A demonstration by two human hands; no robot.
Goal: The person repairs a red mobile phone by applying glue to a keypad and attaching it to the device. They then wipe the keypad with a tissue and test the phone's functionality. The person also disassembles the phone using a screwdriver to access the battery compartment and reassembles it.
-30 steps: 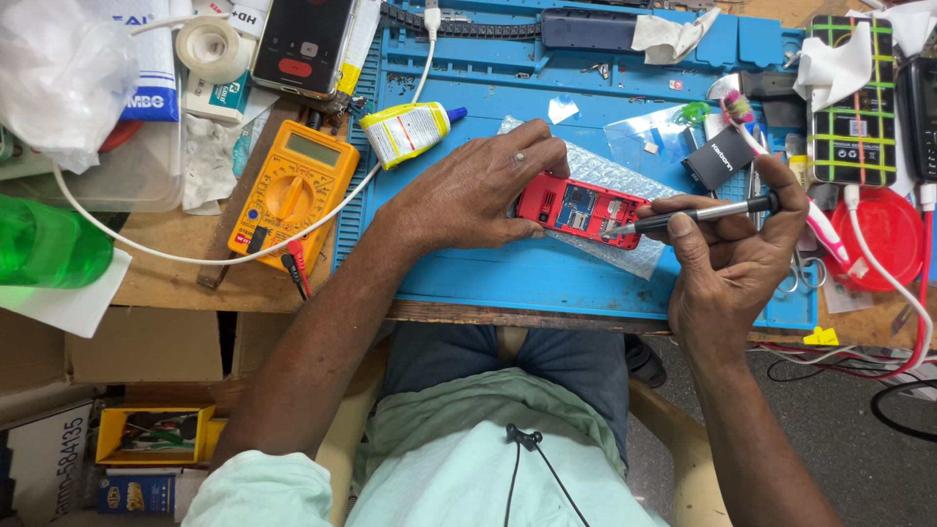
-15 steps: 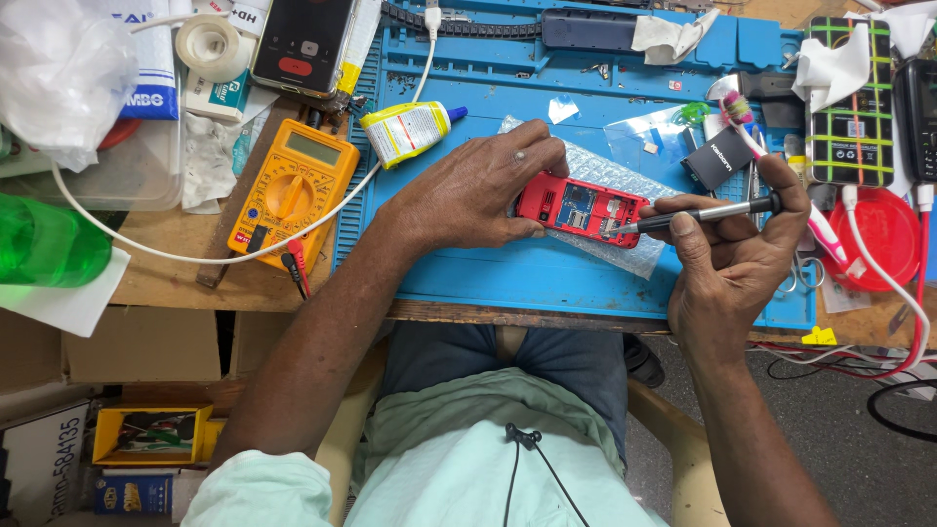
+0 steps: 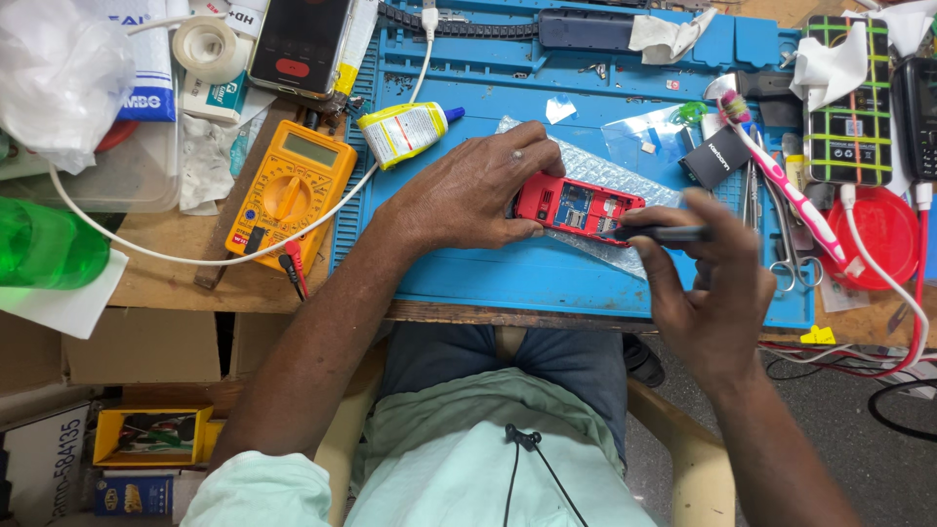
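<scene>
the left hand [image 3: 468, 195] lies over the left end of a small red phone [image 3: 576, 208], fingers curled round its edge and pinning it down. the phone has its back off, showing its inner parts, and it rests on a sheet of bubble wrap [image 3: 625, 252] spread over the blue mat [image 3: 468, 278] on the surface. the right hand [image 3: 708, 293] is closed around a dark screwdriver [image 3: 664, 233], held between thumb and fingers, its tip touching the right end of the phone. just above the left hand lies a yellow glue bottle [image 3: 402, 132] with a blue cap. further left, off the mat, sits an orange multimeter [image 3: 290, 187], with a white cable [image 3: 195, 256] crossing beside it. right of the phone are a pink toothbrush [image 3: 786, 190], metal tweezers [image 3: 750, 190] and a red round lid [image 3: 883, 234]. a green bottle [image 3: 44, 244] lies at the far left edge.
</scene>
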